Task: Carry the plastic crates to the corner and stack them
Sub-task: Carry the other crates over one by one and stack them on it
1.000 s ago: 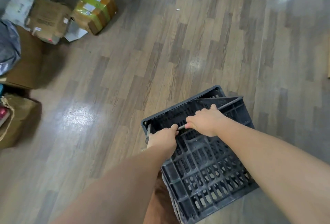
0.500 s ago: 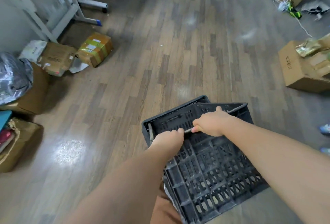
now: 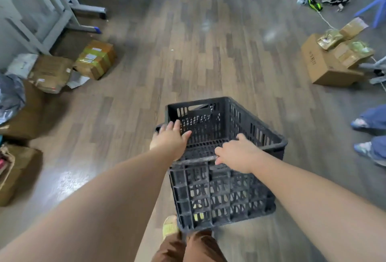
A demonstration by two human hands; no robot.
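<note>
A black perforated plastic crate (image 3: pixel 225 195) stands upright, open top up, just in front of my legs, with a grey metal bar along its near rim. My right hand (image 3: pixel 236 153) grips the near rim at that bar, fingers curled over it. Over the crate's left rim near the corner lies my left hand (image 3: pixel 171 138), its fingers stretched out fairly straight into the opening. Whether the crate's base touches the wooden floor (image 3: pixel 198 57) is hidden from me. No second crate or stack shows.
Cardboard boxes (image 3: pixel 95 59) and a grey bag (image 3: pixel 10 96) crowd the left side beneath white table legs (image 3: pixel 69 11). Another box (image 3: pixel 330 63), cables and a blue stool (image 3: pixel 376 4) lie right. A person's feet (image 3: pixel 363 134) stand at the right edge. My yellow slipper (image 3: pixel 170 225) is below the crate.
The crate has swung from tilted on its side to upright. My left hand left the metal bar for the left rim and straightened its fingers. The view lifted to show more of the room.
</note>
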